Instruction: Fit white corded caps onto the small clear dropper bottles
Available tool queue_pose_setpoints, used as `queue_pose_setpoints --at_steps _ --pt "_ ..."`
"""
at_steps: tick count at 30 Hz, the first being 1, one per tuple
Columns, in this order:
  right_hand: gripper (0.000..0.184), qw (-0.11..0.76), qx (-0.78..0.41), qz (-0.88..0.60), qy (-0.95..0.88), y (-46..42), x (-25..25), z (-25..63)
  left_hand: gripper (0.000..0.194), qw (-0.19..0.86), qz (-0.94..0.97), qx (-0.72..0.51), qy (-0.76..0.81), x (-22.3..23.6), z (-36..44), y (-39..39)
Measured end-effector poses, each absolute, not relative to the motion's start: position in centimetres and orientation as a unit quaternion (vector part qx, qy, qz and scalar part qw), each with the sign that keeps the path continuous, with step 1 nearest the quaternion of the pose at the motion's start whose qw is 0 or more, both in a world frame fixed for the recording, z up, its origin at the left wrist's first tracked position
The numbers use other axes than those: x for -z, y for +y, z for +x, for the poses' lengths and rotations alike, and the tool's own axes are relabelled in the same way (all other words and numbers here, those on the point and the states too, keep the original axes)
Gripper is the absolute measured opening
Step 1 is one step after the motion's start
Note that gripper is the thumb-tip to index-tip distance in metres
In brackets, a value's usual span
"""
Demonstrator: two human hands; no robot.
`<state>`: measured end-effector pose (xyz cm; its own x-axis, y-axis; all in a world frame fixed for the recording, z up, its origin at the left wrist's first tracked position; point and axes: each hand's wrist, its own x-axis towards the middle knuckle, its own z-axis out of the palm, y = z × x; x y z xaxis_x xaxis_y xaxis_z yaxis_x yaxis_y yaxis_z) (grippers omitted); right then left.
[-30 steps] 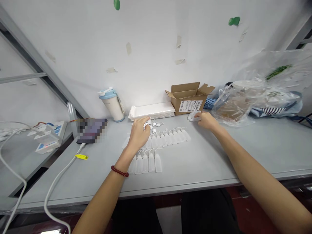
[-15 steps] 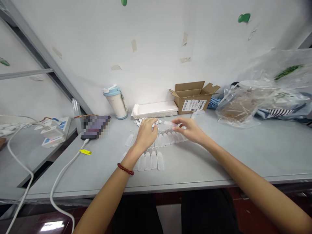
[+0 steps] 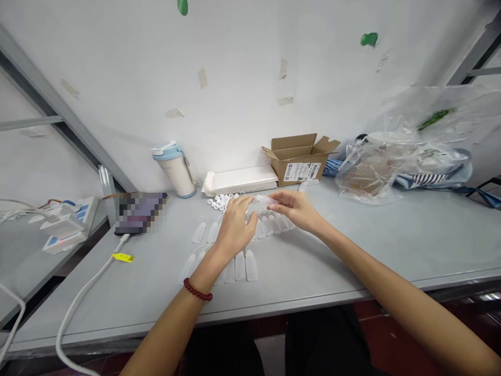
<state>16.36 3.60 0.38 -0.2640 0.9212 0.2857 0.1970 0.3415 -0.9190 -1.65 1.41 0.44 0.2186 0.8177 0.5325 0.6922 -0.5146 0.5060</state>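
Note:
My right hand (image 3: 293, 209) pinches a small translucent plastic bottle (image 3: 265, 200) between thumb and fingers, its narrow end toward the left. Close to that end is my left hand (image 3: 237, 222), fingers bent and the thumb apart from the forefinger. Nothing shows in the gap, though the inner side of the fingers is partly hidden. A pile of small white caps (image 3: 219, 201) lies just beyond the left hand. Several similar bottles (image 3: 251, 265) lie in rows on the table under and in front of my hands, thin curved white strands at their tops; my left hand and forearm cover some.
Behind the caps lies a stack of white flat packs (image 3: 240, 180), beside an open cardboard box (image 3: 299, 159). A white-and-blue tumbler (image 3: 176, 172) and a charging phone (image 3: 143, 213) stand left. At right, a clear plastic bag (image 3: 371, 175) holds a lidded container.
My left hand has drawn back from over the cap pile, and more caps show. The bottle in my right hand is now nearer the left fingertips. The view has shifted slightly right.

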Motion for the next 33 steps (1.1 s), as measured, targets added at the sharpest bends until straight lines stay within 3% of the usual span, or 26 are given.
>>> queue_pose_setpoints --at_steps 4,18,26,33 --pt "0.022 0.422 -0.409 -0.414 -0.695 3.2 -0.6 16.0 0.033 0.091 0.779 -0.393 0.48 -0.4 -1.7 1.5" --pt "0.024 0.406 -0.231 -0.434 -0.77 2.3 -0.1 15.6 0.04 0.117 0.805 -0.416 0.408 -0.6 -1.5 0.6" --pt "0.048 0.385 -0.223 -0.42 -0.791 2.0 -0.1 15.5 0.042 0.054 0.841 -0.378 0.384 -0.7 -1.4 0.1" --pt "0.043 0.36 -0.228 -0.409 -0.807 1.8 -0.3 15.7 0.04 0.06 0.843 -0.366 0.389 -1.0 -1.4 0.0"
